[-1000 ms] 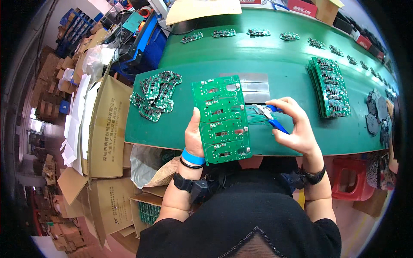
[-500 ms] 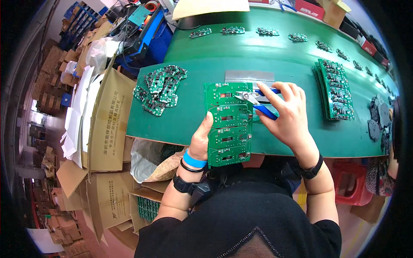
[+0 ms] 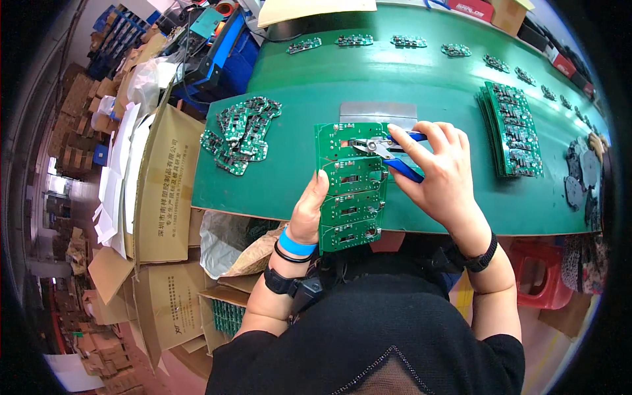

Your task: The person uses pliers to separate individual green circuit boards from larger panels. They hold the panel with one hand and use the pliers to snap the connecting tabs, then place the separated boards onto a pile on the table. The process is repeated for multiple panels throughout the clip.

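My left hand [image 3: 309,208] grips the left edge of a green circuit board panel [image 3: 352,196], thumb at its edge and the other fingers hidden behind. The panel stands tilted over the near edge of the green table and is made up of several joined boards. In my right hand [image 3: 438,164] is a pair of blue-handled wire cutters [image 3: 388,148]. Their metal jaws lie against the panel's top section, close to a small slot. Beyond the panel, a flat grey metal plate [image 3: 378,110] rests on the table.
A heap of separate circuit boards [image 3: 242,135] lies on the table's left. On the right stands a stack of board panels [image 3: 513,131]. Single boards [image 3: 408,41] form a row along the moving-belt-like green surface. Cardboard boxes [image 3: 168,191] crowd the left; a red stool [image 3: 543,273] is at right.
The cutters' jaws have shifted slightly left and down on the panel's top section, and their handles look closer together. My left hand keeps its hold on the panel.
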Demonstrator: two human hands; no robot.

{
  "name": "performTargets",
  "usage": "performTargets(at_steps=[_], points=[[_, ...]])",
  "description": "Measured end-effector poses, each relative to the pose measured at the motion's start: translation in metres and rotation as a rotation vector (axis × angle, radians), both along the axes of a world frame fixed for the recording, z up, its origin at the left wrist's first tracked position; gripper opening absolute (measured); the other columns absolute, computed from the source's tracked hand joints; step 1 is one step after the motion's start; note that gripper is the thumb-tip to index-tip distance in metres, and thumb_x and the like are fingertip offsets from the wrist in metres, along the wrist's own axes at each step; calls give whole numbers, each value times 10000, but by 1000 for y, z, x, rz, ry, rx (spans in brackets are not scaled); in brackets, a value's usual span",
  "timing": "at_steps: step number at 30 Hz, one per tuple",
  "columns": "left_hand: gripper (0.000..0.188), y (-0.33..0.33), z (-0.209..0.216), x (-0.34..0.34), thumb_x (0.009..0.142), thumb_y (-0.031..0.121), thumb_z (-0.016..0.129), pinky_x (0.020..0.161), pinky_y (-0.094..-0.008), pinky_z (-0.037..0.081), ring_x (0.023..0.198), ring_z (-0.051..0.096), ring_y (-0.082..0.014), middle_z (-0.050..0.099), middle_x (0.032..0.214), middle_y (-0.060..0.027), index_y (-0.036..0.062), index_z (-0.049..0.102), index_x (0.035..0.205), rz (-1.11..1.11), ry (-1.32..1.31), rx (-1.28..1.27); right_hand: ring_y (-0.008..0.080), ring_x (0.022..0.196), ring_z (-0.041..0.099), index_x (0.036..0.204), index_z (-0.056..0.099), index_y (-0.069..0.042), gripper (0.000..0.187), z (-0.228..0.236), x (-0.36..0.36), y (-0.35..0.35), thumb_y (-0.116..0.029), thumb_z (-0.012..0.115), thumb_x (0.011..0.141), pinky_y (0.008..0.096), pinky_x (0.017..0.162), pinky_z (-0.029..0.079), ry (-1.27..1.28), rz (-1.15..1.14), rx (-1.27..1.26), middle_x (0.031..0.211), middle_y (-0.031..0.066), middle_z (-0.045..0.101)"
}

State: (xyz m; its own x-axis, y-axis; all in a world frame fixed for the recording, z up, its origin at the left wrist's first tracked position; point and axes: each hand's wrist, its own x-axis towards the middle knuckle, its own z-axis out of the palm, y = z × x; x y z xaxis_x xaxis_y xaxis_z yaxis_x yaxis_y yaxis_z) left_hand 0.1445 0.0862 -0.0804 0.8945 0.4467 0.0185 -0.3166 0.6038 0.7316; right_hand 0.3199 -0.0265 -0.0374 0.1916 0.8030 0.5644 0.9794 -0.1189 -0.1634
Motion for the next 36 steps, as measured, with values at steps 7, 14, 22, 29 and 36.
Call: performTargets(at_steps=[7,14,22,29,36], points=[[502,1,1,-1,989,332,264,964,-403,431,1194,459,-262,376,1359,-131,87,181,1419,-9,4,7,257,940,483,1160,582,-190,565,-2,2,0,-239,726,615,398,830,358,31,8,-7,1008,84,528],[499,2,1,-2,989,334,264,958,-402,438,1181,471,-258,384,1351,-141,94,181,1419,-29,6,31,246,908,483,1167,574,-196,580,3,-1,-1,-249,736,612,386,795,360,-47,-9,-25,979,73,525],[500,3,2,-4,988,337,259,938,-426,456,1165,487,-280,395,1339,-158,102,167,1419,-53,40,-142,231,861,489,1144,584,-195,553,1,-2,3,-240,734,614,377,762,363,-61,-4,21,936,56,522],[467,1,0,-7,985,307,284,897,-449,484,1119,522,-310,421,1308,-186,93,212,1394,-33,5,-67,225,795,500,1129,589,-185,527,-8,-1,4,-225,723,621,358,700,382,-40,24,33,890,50,529],[558,9,3,-15,961,404,317,862,-490,496,1054,558,-364,431,1299,-227,41,246,1379,-28,115,-3,236,764,515,1102,606,-161,482,-8,-3,7,-211,725,637,361,675,404,38,23,139,874,61,532]])
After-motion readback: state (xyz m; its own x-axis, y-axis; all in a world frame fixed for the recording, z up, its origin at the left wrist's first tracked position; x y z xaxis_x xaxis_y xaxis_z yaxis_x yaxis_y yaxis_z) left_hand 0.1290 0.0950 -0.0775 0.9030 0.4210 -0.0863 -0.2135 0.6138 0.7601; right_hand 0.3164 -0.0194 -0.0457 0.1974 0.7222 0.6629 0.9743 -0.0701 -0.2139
